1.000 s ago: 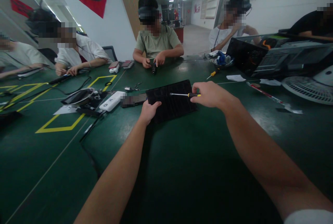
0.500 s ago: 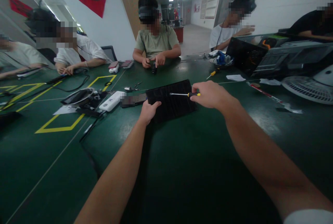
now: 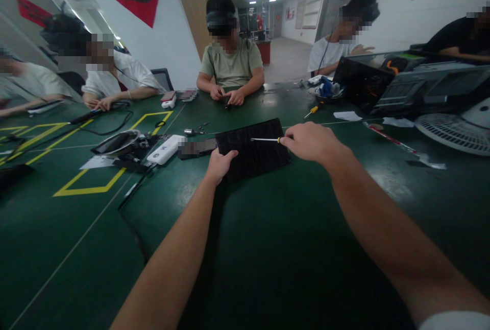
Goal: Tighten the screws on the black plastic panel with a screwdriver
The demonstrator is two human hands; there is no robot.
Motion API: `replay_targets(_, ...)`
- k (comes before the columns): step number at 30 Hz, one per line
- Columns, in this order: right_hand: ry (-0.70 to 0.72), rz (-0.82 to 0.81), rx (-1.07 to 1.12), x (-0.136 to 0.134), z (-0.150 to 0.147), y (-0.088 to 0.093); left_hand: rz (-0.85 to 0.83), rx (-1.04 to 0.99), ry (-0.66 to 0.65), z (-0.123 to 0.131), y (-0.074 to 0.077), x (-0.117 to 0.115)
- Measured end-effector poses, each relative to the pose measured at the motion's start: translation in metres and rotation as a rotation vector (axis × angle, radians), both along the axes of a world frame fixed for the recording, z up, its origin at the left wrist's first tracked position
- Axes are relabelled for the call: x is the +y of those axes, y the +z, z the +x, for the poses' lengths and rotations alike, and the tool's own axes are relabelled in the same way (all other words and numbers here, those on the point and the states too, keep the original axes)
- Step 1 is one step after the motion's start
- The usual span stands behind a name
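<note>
- Over the middle of the glossy dark-green table [image 3: 252, 248], a flat rectangular black panel [image 3: 260, 160]; probably light, stiff; best held by its edges;
- Left hand [image 3: 219, 166] grips its left edge, thumb uppermost; right hand [image 3: 312, 141] grasps a slim silver-shafted screwdriver [image 3: 266, 139];
- Far left, red paper poster [image 3: 147, 8], black-lettered, unreadable; no brand legible.

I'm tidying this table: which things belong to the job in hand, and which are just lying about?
In use: black panel (left hand), screwdriver (right hand).
Apparently just lying about: white device, far screwdriver, white grille, paper scrap.
</note>
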State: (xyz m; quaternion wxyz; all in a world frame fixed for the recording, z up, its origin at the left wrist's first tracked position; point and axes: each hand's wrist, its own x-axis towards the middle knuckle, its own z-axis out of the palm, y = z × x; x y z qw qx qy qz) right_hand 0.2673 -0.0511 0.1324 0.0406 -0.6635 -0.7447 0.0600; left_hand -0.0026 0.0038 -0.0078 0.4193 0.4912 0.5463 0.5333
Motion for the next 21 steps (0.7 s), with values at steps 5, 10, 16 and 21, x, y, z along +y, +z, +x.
replay_targets(5, 0.008, -0.013, 0.004, 0.0011, 0.0016, -0.0015, -0.004, 0.006, 0.005, -0.0011, -0.0016, 0.0013)
replay_targets(10, 0.01, -0.021, -0.002, 0.0014, 0.0034, -0.0018, -0.009, 0.021, 0.007, -0.0012, -0.0014, 0.001)
replay_targets(16, 0.026, 0.004, 0.005, 0.0038, 0.0068, -0.0046, -0.012, 0.02, 0.013, 0.0006, 0.0016, -0.0013)
replay_targets(21, 0.022, 0.0, 0.009, 0.004, 0.0068, -0.0031, -0.012, 0.032, 0.012, -0.0007, 0.0007, -0.0003)
